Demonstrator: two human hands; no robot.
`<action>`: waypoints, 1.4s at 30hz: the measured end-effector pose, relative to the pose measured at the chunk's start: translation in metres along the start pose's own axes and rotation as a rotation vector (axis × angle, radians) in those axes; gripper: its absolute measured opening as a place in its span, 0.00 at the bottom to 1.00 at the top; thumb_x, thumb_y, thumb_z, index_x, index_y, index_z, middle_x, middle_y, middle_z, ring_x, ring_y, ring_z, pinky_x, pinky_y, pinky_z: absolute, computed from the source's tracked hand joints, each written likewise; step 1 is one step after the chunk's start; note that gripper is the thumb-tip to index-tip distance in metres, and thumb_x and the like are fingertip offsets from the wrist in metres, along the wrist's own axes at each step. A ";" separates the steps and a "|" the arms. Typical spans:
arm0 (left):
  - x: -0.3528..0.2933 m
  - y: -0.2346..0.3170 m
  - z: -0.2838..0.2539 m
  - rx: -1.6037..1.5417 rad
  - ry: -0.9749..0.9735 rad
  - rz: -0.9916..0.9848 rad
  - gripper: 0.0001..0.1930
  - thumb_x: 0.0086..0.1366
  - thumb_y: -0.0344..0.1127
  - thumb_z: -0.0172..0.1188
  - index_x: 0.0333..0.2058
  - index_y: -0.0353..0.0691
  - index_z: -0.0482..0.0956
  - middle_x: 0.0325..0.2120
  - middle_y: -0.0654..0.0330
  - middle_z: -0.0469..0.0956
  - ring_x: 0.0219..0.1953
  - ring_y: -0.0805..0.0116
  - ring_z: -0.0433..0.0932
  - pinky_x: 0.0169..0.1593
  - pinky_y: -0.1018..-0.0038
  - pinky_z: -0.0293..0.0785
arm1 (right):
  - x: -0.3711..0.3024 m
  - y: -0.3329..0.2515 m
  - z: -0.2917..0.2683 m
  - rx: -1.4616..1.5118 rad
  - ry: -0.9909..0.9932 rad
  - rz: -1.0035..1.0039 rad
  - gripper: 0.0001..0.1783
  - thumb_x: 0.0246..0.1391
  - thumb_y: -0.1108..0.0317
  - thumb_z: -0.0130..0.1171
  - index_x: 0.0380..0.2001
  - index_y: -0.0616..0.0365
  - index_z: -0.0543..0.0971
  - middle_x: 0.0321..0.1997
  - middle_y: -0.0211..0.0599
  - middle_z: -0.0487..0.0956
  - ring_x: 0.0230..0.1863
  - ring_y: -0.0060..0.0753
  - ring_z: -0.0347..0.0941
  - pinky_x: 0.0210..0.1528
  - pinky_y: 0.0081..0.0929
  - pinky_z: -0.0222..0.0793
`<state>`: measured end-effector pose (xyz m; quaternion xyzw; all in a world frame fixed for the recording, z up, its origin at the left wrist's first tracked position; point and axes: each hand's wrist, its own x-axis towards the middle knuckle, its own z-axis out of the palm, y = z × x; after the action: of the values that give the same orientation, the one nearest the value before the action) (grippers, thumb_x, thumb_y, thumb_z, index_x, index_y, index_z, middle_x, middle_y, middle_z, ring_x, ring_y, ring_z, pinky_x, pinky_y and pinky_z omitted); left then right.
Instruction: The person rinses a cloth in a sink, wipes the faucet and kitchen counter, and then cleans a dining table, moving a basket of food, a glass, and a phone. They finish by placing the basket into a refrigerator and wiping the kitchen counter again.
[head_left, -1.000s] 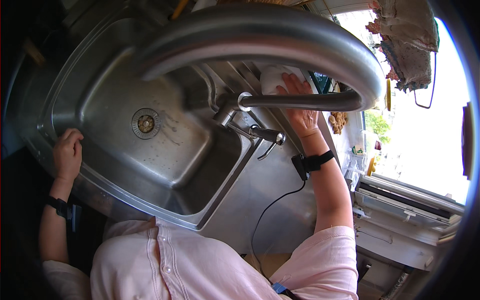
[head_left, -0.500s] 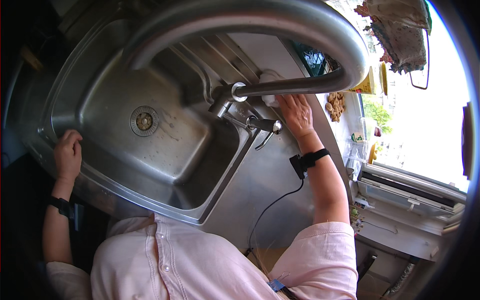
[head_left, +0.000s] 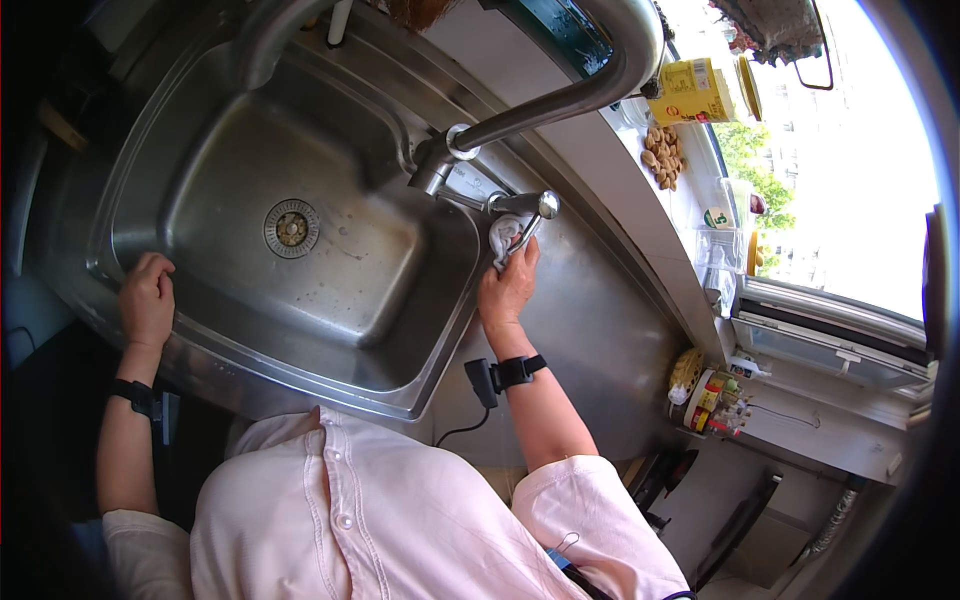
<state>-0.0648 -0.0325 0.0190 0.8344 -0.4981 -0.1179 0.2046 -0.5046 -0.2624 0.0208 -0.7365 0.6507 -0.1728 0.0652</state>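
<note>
a crumpled white cloth (head_left: 504,236) is held by the right hand (head_left: 510,285) at the right edge of the steel sink (head_left: 350,265), just below the tap handle (head_left: 525,204), whose thin lever is seen crossing in front of the cloth and fingertips. the cloth is placed at the far end of the right hand, directly beyond the fingers, and well apart, to the right and slightly farther off, from the left hand (head_left: 148,297); the right is plainly the nearer. no firm long axis is given to the cloth by its bunched shape, though it is stretched slightly more away from the body than across, with its narrower end pointed back toward the person, on the basin side. the right fingers are curled round it, their grip partly hidden by the lever. the left hand is loosely bent at the sink's near left rim, with nothing seen in it; how far its fingers are folded, and whether the rim is touched, cannot be told. the drain strainer (head_left: 292,228) is set between the two hands.
</note>
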 end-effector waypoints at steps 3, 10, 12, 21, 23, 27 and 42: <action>-0.004 -0.003 0.000 0.035 0.007 -0.011 0.05 0.57 0.22 0.52 0.31 0.38 0.75 0.34 0.58 0.77 0.37 0.52 0.77 0.39 0.63 0.72 | -0.014 -0.037 0.005 -0.028 0.005 0.047 0.26 0.41 0.81 0.53 0.49 0.61 0.75 0.58 0.51 0.68 0.55 0.57 0.68 0.54 0.43 0.67; -0.003 0.000 -0.001 0.021 -0.010 -0.045 0.05 0.57 0.22 0.52 0.31 0.38 0.75 0.34 0.58 0.77 0.36 0.53 0.77 0.39 0.63 0.72 | 0.028 -0.081 0.045 0.225 0.280 -0.142 0.25 0.43 0.80 0.56 0.49 0.62 0.74 0.58 0.55 0.68 0.59 0.58 0.67 0.59 0.42 0.65; 0.000 0.002 0.001 0.011 -0.015 -0.033 0.05 0.57 0.22 0.52 0.31 0.38 0.75 0.34 0.58 0.77 0.36 0.53 0.77 0.39 0.63 0.72 | 0.051 -0.085 0.050 0.213 0.227 -0.341 0.27 0.43 0.82 0.53 0.52 0.63 0.72 0.60 0.56 0.66 0.60 0.59 0.65 0.56 0.43 0.68; -0.008 -0.007 0.000 -0.020 -0.001 -0.064 0.05 0.58 0.23 0.52 0.31 0.39 0.75 0.33 0.57 0.76 0.35 0.52 0.77 0.38 0.63 0.72 | 0.035 -0.036 0.017 -0.152 -0.187 -0.456 0.24 0.44 0.79 0.54 0.49 0.65 0.72 0.61 0.54 0.66 0.56 0.59 0.69 0.54 0.46 0.70; -0.006 -0.006 0.001 -0.007 0.016 -0.046 0.05 0.58 0.23 0.52 0.31 0.39 0.74 0.33 0.57 0.76 0.35 0.51 0.76 0.37 0.62 0.72 | 0.020 -0.029 0.001 -0.175 -0.197 -0.472 0.22 0.43 0.78 0.54 0.47 0.66 0.73 0.61 0.54 0.66 0.56 0.59 0.68 0.57 0.46 0.68; -0.006 -0.006 0.002 -0.006 0.042 -0.018 0.05 0.58 0.23 0.52 0.31 0.39 0.75 0.32 0.56 0.76 0.35 0.50 0.76 0.37 0.62 0.72 | -0.021 -0.015 -0.015 -0.183 -0.262 -0.572 0.19 0.38 0.77 0.59 0.40 0.64 0.75 0.54 0.51 0.73 0.58 0.54 0.68 0.65 0.44 0.59; -0.005 -0.006 -0.004 0.009 0.015 -0.042 0.05 0.58 0.25 0.53 0.30 0.40 0.76 0.33 0.59 0.78 0.34 0.52 0.78 0.37 0.61 0.73 | -0.002 -0.164 0.048 0.253 0.051 -0.609 0.30 0.37 0.88 0.52 0.50 0.63 0.71 0.61 0.52 0.68 0.62 0.57 0.65 0.58 0.43 0.69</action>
<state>-0.0612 -0.0247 0.0203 0.8464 -0.4795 -0.1136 0.2021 -0.3351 -0.2424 0.0283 -0.8787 0.3756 -0.2821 0.0851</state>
